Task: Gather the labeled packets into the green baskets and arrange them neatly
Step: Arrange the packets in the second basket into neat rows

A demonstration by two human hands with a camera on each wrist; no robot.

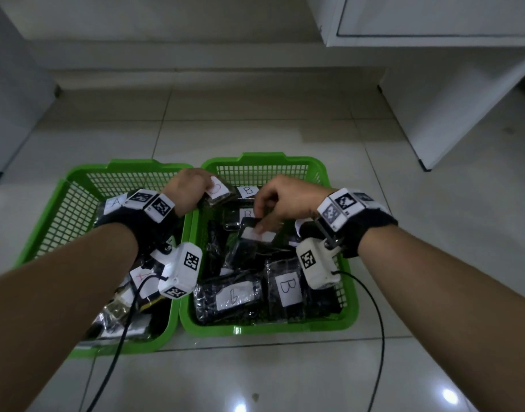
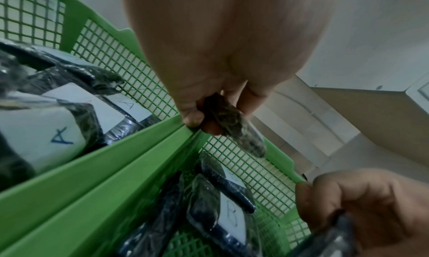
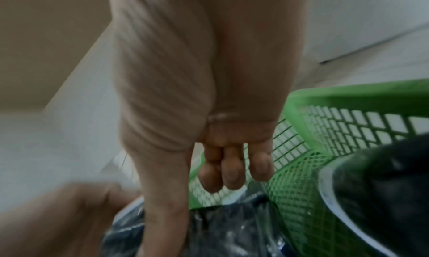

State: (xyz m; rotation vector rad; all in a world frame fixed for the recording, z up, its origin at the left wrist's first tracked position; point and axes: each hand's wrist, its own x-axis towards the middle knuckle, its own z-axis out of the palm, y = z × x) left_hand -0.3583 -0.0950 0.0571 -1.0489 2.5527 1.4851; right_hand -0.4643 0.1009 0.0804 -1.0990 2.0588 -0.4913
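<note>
floor (image 1: 255, 135): tiled, white cabinet (image 1: 433, 84) near | baskets (image 1: 285, 162): crowded with black packets (image 1: 285, 289) | left hand (image 1: 187, 188): gripped B-packet (image 1: 219, 191) | right hand (image 1: 282, 200): pinched packet (image 1: 255, 236)

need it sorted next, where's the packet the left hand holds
In the head view, the dark plastic-wrapped packet sits pinched by the left hand above the right green mesh basket's far-left corner.

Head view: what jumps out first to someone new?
Two green baskets side by side on the tiled floor: the left basket holds black packets labeled A, the right basket ones labeled B. Both hands work over the right basket's far end: the left hand grips a labeled packet near the shared rims, and the right hand pinches another packet at its white label.
</note>
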